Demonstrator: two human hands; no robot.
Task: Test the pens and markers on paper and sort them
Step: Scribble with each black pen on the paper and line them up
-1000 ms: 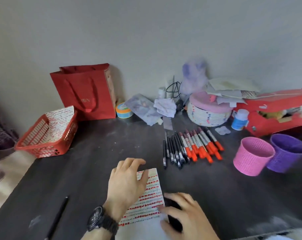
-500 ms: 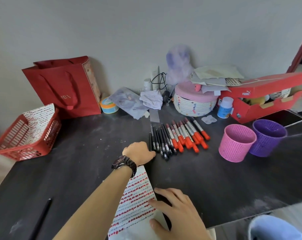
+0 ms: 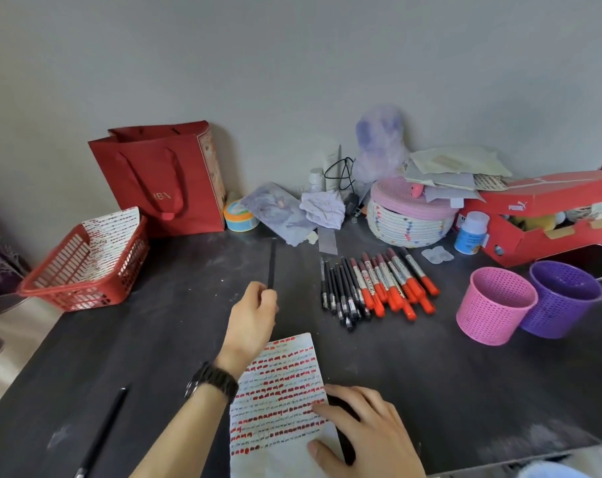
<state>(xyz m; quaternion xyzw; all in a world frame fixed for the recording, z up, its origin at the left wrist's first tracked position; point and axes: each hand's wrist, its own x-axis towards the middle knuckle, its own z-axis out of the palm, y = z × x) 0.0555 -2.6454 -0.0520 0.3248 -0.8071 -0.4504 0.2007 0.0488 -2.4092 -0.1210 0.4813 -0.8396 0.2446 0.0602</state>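
Dark desk [image 3: 175, 339]: left hand [image 3: 254, 319] pinches a black pen [image 3: 271, 263] upright, beyond the paper [image 3: 278, 391] that the right hand [image 3: 365, 429] pins with spread fingers. A loose pinch could drop it among the untested pens [image 3: 340, 291] to its right.

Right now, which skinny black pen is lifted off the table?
The slim black pen pinched in the left hand, sticking up. The row of black pens and the lone black pen near the left edge lie flat.

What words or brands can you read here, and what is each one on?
"PUMA": white, on the lid of the red shoebox.
Gold letters on the red gift bag: too small to read.
Labels on the markers: blurred.
Label on the blue-and-white bottle: blurred.
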